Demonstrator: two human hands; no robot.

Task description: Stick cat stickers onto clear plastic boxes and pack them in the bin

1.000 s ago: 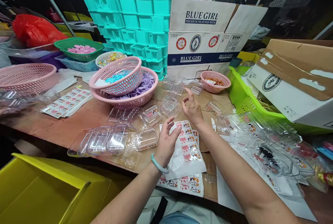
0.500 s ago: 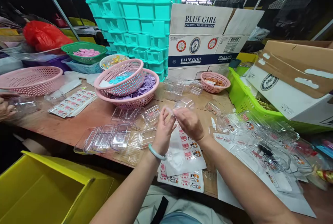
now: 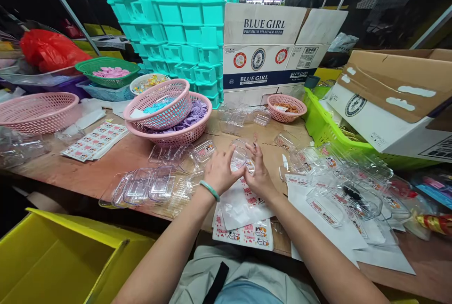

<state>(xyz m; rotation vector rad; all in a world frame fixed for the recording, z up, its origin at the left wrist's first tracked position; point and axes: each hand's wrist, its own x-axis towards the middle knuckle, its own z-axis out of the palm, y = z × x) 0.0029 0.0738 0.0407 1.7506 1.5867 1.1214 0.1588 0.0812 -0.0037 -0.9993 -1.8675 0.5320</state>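
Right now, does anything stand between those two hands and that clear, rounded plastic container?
Nothing visible does: the bare left hand and bare right hand flank the clear, rounded plastic container. White, cat-printed sticker sheets lie below, not between. I cannot tell whether they touch it.

The left hand and right hand (a pale green bangle circles the left wrist) are close at the thumbs, a clear plastic container between their fingers. Under them, sticker sheets lie on the surface. Beyond them stand turquoise bins; pink baskets sit beyond to their left, more clear containers to their right.
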